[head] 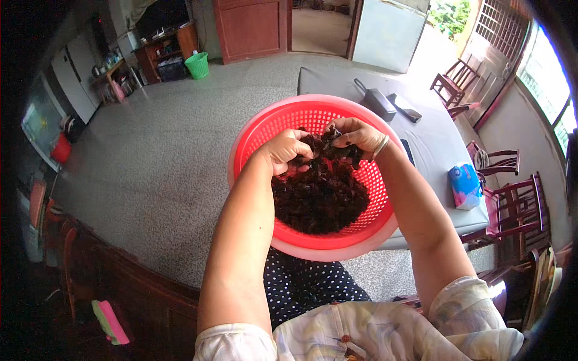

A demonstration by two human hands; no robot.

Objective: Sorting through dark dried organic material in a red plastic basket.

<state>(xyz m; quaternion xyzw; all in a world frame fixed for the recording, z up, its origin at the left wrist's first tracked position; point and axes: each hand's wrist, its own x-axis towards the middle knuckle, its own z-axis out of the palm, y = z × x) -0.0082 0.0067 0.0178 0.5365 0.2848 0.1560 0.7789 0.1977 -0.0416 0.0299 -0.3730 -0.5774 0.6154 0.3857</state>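
Before me a red plastic colander (379, 198) with a perforated wall sits inside a paler pink basin (311, 255). A heap of dark, wet-looking wood ear fungus, or something like it (320, 203), covers much of the colander's bottom. Over the far side of this heap, my left hand (286, 151) pinches a dark piece with curled fingers. My right hand (356, 137), with a pale bangle at its wrist, grips a dark ruffled clump (323, 144) beside it. Both hands meet at this clump; its lower edge merges with the heap.
A grey-covered table (433, 135) stands at the right, bearing a dark box-like case (379, 104), a phone-like object (406, 108) and a blue tissue pack (465, 186). Wooden chairs (515, 207) line the right wall. A green wastebasket (197, 65) stands farther back on the speckled floor (158, 149).
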